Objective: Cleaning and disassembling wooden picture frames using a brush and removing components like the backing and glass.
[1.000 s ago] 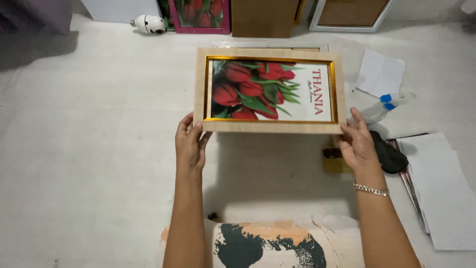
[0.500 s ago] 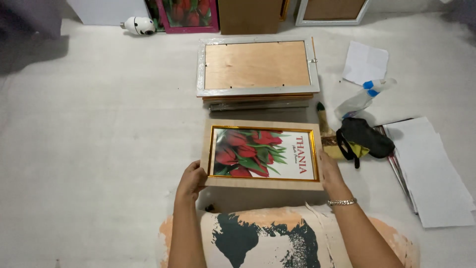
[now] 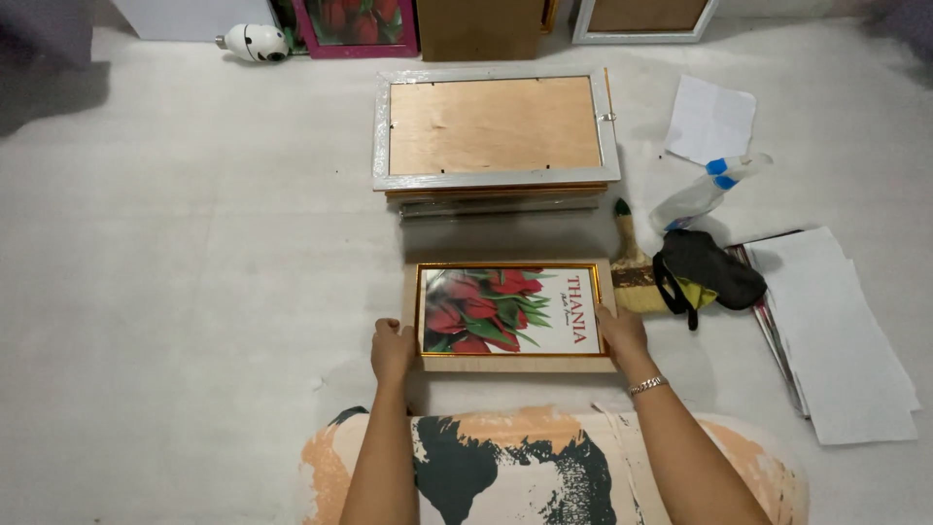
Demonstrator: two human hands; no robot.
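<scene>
A light wooden picture frame (image 3: 509,313) with a gold inner edge and a print of red tulips lies face up just in front of my lap. My left hand (image 3: 392,351) grips its left side, and my right hand (image 3: 622,333), with a bracelet on the wrist, grips its right side. Beyond it sits a stack of frames (image 3: 494,136) lying face down, the top one silver-edged with a brown backing board.
To the right lie a paintbrush (image 3: 630,261), a black pouch (image 3: 708,272), a spray bottle (image 3: 708,191) and white paper sheets (image 3: 836,331). More frames (image 3: 355,21) lean against the far wall, beside a small white round device (image 3: 255,41).
The tulip frame has come off the stack and moved toward me, down to the floor before my lap. Both hands stayed on its sides.
</scene>
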